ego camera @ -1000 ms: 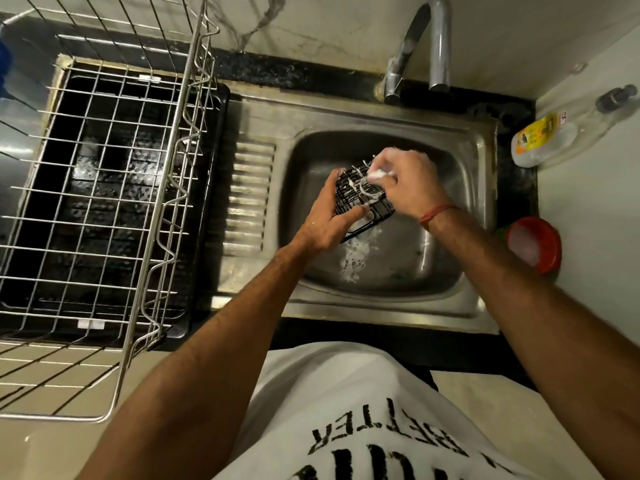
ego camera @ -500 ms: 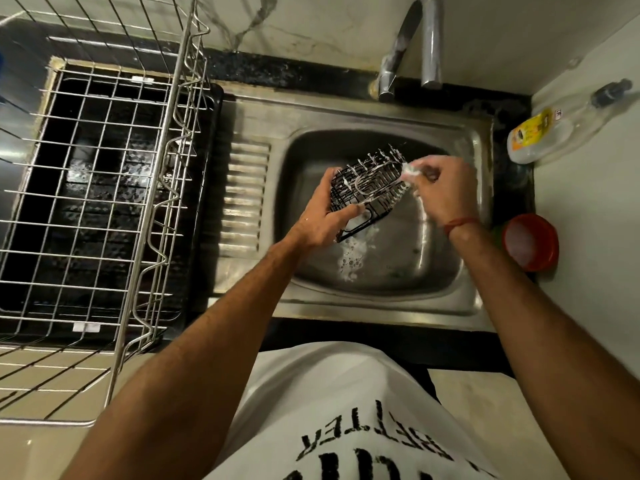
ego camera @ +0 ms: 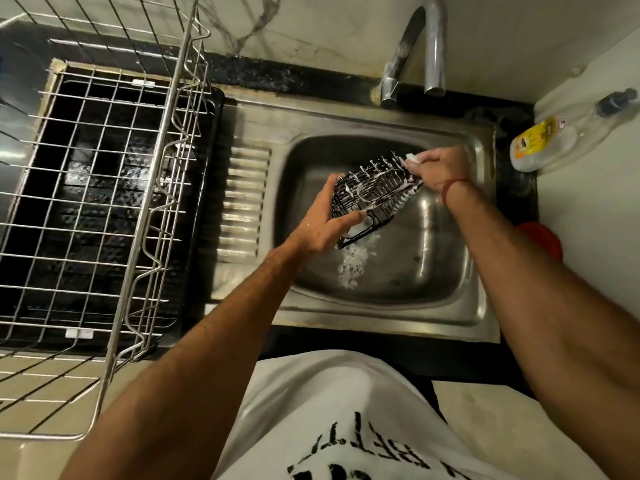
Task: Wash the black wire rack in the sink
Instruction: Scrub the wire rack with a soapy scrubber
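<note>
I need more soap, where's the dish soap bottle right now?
The dish soap bottle lies on its side at the right of the head view, just beyond the sink's far right corner.

One black wire rack (ego camera: 370, 199), foamy, over one steel sink (ego camera: 478, 317). Two hands: left hand (ego camera: 323, 225) and right hand (ego camera: 440, 168). One tap (ego camera: 429, 46) at the far edge. One steel dish drainer (ego camera: 104, 188) on the left. One bottle (ego camera: 550, 140) and one red lid (ego camera: 543, 237) on the right worktop (ego camera: 585, 237).
</note>
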Action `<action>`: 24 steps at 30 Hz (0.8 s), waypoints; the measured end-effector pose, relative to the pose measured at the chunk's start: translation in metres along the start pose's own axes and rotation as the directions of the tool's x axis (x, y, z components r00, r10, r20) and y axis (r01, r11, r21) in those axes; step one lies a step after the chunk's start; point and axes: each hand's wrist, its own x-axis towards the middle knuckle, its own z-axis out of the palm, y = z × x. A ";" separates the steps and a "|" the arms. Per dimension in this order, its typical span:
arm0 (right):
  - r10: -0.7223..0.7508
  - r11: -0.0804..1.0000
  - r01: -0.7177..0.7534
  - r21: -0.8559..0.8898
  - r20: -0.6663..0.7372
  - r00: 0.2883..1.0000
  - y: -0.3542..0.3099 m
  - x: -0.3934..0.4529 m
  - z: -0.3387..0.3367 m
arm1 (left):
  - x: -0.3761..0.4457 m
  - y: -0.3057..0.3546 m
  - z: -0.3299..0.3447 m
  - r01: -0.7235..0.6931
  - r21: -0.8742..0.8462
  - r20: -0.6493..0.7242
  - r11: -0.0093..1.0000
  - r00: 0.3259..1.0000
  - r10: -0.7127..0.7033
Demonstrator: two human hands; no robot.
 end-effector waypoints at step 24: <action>-0.598 0.664 0.662 -0.348 0.284 0.749 -0.056 -0.060 0.015 | -0.003 0.005 0.005 0.028 -0.182 0.046 0.983 0.999 -0.019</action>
